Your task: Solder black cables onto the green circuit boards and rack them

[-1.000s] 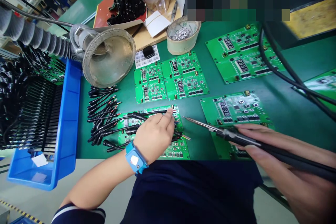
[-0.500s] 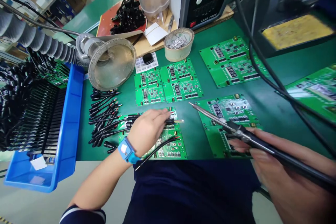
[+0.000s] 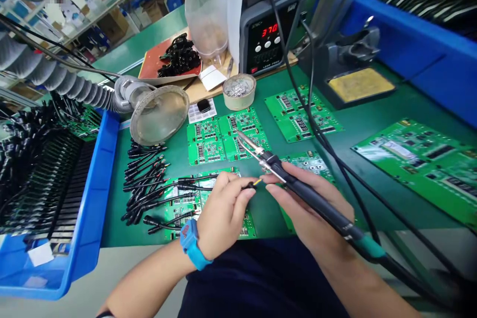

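My left hand [image 3: 225,211], with a blue wristband, pinches a black cable [image 3: 251,186] whose thin yellow and white wire ends stick out to the right. In my right hand [image 3: 311,213] is a soldering iron [image 3: 316,196], its metal tip pointing up and left above the boards. The right thumb and fingertips are close to the wire ends; whether they touch cannot be made out. Under the left hand lies a green circuit board [image 3: 186,203] with black cables across it. More short black cables [image 3: 143,179] lie piled to its left.
Further green boards [image 3: 204,141] lie behind and to the right [image 3: 421,159]. A round solder tin [image 3: 238,99], a soldering station [image 3: 261,44] and a yellow sponge tray [image 3: 357,84] stand at the back. A fume hose [image 3: 160,114] and blue bin [image 3: 87,208] are left; iron cords hang at right.
My left hand has lifted the cable off the board, moving right. My right hand has come inward with the soldering iron, so both hands now meet at the wire ends. The view has shifted.
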Tool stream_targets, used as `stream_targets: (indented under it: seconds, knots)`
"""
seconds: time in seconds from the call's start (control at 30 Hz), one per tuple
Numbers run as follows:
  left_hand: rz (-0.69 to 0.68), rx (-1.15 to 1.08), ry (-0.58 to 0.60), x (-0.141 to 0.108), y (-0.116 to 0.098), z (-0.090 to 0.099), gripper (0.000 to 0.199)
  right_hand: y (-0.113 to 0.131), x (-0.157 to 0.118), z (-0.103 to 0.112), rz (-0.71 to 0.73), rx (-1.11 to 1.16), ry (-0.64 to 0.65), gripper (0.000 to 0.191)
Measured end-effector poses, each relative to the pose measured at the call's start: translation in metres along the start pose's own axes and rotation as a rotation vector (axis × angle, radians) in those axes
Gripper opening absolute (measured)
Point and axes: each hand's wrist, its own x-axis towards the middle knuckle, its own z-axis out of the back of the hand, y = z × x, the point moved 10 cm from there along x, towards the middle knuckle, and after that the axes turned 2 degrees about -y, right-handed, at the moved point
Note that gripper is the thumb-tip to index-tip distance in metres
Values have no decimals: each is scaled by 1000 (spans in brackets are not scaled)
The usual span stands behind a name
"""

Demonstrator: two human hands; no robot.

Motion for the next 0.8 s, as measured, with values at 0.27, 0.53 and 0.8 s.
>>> stream_targets:
  seconds: [0.27, 0.53, 0.8]
  knots:
    - [69, -270, -87, -1, 14, 4, 27, -4, 8, -7, -70, 112, 91, 36]
    - [-244, 169, -274, -10, -17, 13, 16, 24, 0, -9, 139, -190, 120, 39]
    - [1, -51, -282, -9, -5, 24, 12, 46, -13, 4, 232, -340, -77, 30]
